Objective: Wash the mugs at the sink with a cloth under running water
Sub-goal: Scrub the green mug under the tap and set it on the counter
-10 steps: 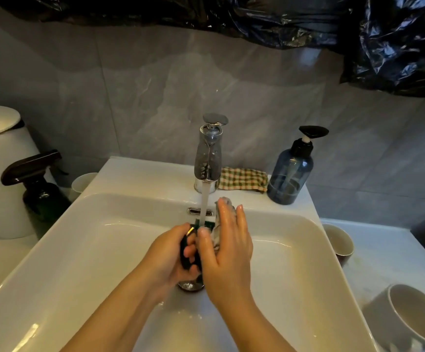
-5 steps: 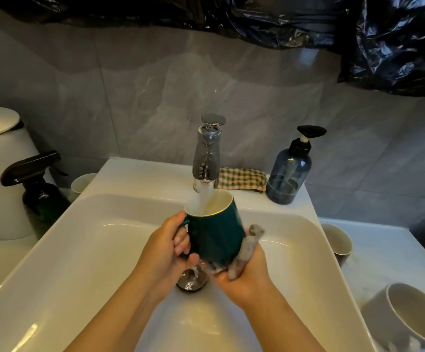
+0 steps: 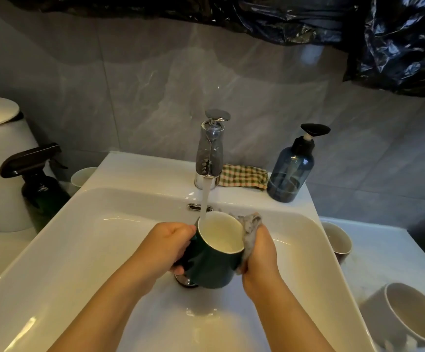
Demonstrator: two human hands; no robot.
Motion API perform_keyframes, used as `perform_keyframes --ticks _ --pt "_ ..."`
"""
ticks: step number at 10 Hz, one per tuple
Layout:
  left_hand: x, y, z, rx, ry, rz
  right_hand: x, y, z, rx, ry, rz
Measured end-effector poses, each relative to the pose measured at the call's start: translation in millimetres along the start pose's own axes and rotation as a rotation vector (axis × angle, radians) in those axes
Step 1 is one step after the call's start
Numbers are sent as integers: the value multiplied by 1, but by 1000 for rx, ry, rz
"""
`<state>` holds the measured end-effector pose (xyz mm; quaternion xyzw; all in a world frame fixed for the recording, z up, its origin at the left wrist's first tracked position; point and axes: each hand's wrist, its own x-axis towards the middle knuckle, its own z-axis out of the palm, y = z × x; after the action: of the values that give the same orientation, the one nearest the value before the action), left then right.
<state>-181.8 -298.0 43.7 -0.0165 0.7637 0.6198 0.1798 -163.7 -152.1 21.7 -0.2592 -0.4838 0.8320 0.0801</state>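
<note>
Holding the green mug (image 3: 214, 268) between both hands over the sink (image 3: 61, 245), I am gripping its left side with my left hand (image 3: 164, 246). The fingers (image 3: 181, 231) are curled around the place of the handle, which they are mostly hiding. The mug is leaning: its long axis is running from the base, low above the drain (image 3: 183, 282), up to the cream mouth, which is opening upward and a little toward me. The water (image 3: 204, 199) is falling from the faucet (image 3: 210, 153) onto the far left part of the rim. On the right side the grey cloth (image 3: 250, 229) is lying against the outer wall, and my right hand (image 3: 261, 252) is grasping it and pressing it to the mug. The next wipe, I am judging, is depending on this: the cloth is touching the wall outside, just beside the rim. So the right hand is the nearer one to carry it over the edge, while the left is turning the mug.

Around the sink, a spray bottle (image 3: 39, 184) is standing at the left, and a checked rag (image 3: 243, 175) and a soap bottle (image 3: 291, 171) are lying and standing behind. On the table (image 3: 384, 252) at the right a dark mug (image 3: 338, 240) is standing just beside the sink, while a white mug (image 3: 407, 313) seems to be lying on its side nearer to me.
</note>
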Motion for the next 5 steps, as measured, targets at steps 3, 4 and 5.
perform_keyframes --ticks 3,4,5 --pt "6 -11 -13 317 2 215 -5 -2 -5 -1019 -138 -296" --pt "5 -11 -10 357 -59 181 -5 0 -7 -1222 -89 -442" --pt "4 -10 -4 353 -72 179 -17 -7 7 -1313 -303 -743"
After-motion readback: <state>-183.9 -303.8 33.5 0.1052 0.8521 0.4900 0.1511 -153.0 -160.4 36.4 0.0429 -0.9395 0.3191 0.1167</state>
